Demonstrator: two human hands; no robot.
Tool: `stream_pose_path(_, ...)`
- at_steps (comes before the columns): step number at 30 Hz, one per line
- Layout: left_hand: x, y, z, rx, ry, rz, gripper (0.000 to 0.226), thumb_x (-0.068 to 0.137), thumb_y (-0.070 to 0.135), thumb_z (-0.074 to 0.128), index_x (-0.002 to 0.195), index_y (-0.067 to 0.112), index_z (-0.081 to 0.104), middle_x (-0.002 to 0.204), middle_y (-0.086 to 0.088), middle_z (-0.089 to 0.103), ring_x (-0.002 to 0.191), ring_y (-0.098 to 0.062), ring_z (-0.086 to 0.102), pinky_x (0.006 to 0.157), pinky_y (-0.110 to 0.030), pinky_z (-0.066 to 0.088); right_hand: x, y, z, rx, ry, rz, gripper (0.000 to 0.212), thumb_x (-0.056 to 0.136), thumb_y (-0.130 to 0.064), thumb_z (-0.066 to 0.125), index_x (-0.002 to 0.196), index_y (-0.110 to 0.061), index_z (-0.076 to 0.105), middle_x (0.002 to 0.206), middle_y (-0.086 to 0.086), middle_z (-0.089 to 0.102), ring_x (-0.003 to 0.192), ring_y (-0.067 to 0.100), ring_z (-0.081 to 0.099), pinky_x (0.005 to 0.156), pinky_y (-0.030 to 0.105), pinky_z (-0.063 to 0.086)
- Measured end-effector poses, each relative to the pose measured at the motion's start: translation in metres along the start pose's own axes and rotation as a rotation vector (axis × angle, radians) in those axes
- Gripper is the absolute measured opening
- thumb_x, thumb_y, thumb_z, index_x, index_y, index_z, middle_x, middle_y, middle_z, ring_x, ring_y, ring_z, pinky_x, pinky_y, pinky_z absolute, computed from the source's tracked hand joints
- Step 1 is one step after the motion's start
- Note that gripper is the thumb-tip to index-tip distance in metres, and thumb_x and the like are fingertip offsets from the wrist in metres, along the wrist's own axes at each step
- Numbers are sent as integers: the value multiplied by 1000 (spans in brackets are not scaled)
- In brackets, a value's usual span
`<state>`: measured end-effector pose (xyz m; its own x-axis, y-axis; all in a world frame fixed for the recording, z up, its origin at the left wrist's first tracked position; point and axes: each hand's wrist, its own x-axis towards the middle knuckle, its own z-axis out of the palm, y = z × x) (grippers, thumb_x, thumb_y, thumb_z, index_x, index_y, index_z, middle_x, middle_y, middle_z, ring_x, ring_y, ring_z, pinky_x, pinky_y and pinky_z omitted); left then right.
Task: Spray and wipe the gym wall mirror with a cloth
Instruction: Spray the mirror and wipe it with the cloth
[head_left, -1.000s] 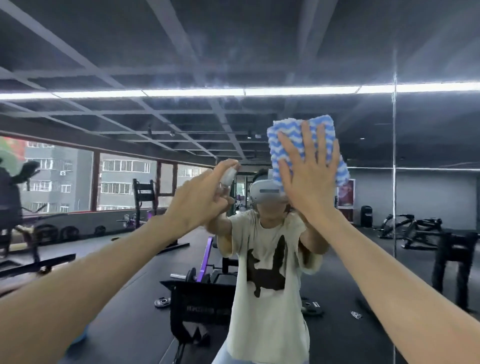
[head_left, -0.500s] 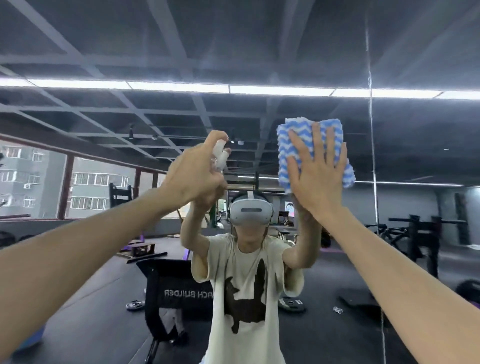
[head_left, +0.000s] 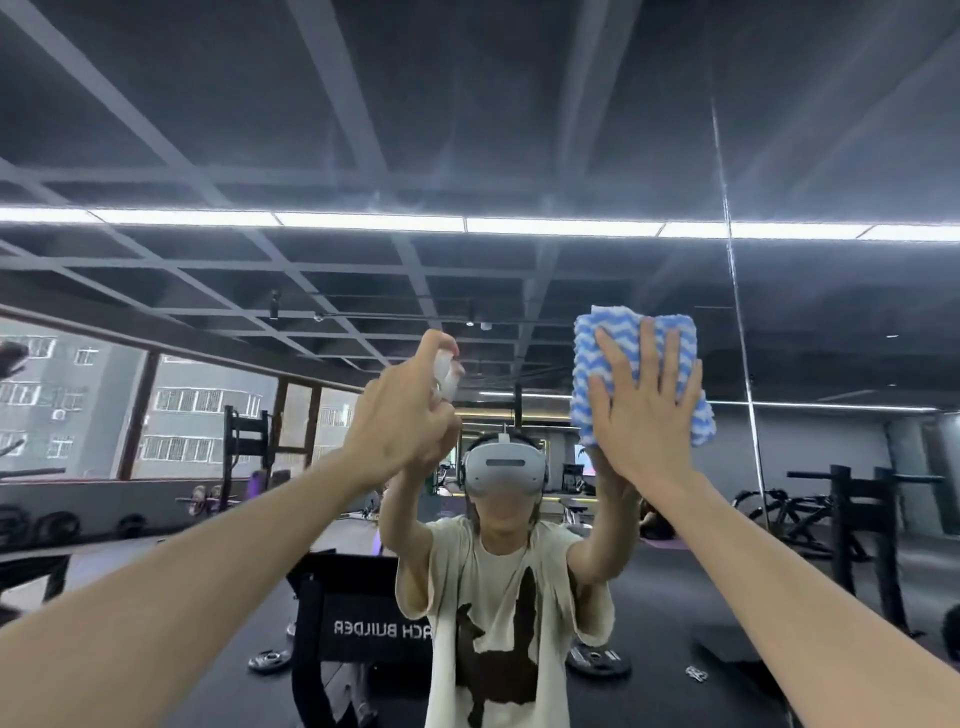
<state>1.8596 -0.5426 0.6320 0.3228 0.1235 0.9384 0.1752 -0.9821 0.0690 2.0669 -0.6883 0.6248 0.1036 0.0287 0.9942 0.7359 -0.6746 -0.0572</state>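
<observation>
The wall mirror (head_left: 519, 130) fills the whole view and reflects the gym and my own body. My left hand (head_left: 400, 421) is raised at centre and grips a small white spray bottle (head_left: 448, 376), whose nozzle end sticks up above my fingers and points at the glass. To its right my right hand (head_left: 641, 410) lies flat with spread fingers on a folded blue-and-white wavy-striped cloth (head_left: 613, 353), pressing it against the mirror at about head height.
A vertical seam between mirror panels (head_left: 737, 338) runs just right of the cloth. The reflection shows a black bench with white lettering (head_left: 374, 618), weight racks (head_left: 862, 519) at right and windows at left.
Both my hands have stayed raised while my view tilted up and shifted; the left hand with the bottle rose to nearly the cloth's height. The cloth hand keeps its flat press on the glass.
</observation>
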Motion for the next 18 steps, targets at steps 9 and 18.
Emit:
stream_pose_path(9, 24, -15, -40, -142, 54, -27, 62, 82, 0, 63, 135, 19, 36, 66, 3, 52, 51, -10, 48, 39, -10, 36, 28, -65, -7, 103, -173, 39, 57, 99, -47, 11, 155, -37, 4, 163, 5, -18, 148, 28, -21, 114, 49, -20)
stream_pose_path(18, 50, -43, -85, -151, 143, -33, 62, 82, 1, 63, 133, 14, 30, 97, -4, 49, 79, -18, 53, 59, -17, 37, 22, -150, 25, -26, -186, -889, 56, 98, -54, 3, 151, -41, 14, 163, -1, 8, 149, 23, -3, 120, 50, -6)
